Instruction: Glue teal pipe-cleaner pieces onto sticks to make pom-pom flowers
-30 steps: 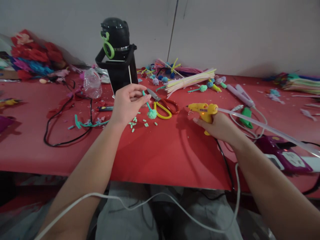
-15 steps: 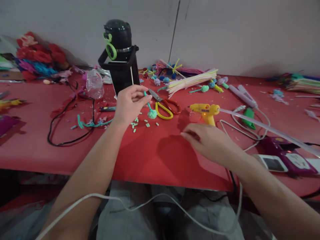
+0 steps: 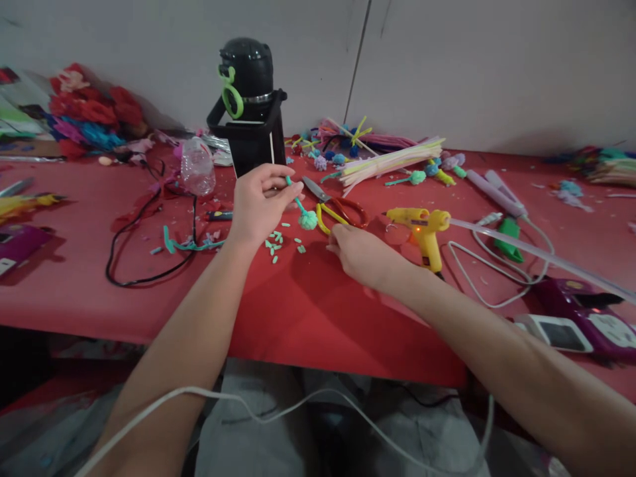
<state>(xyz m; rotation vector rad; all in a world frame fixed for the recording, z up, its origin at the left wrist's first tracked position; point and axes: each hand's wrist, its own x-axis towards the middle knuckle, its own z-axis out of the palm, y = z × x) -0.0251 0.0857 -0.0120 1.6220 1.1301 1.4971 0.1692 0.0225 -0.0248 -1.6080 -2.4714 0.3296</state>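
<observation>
My left hand pinches the thin green stem of a fuzzy mint-green ball, which hangs just above the red table. To its right, my right hand is low over the table with its fingers drawn together, beside the yellow handle of the scissors; whether anything is between the fingertips is hidden. Small green clippings lie below the ball. A yellow glue gun with a lit orange light stands right of my right hand, a long clear glue stick in its back.
A black bottle in a black holder stands behind my left hand. Pale pipe cleaners lie at the back. White cable, a purple power strip and a crumpled clear plastic bottle are around.
My right hand has moved left and away from the glue gun to the scissors' handle. My left hand still holds the green stem. The view has shifted slightly.
</observation>
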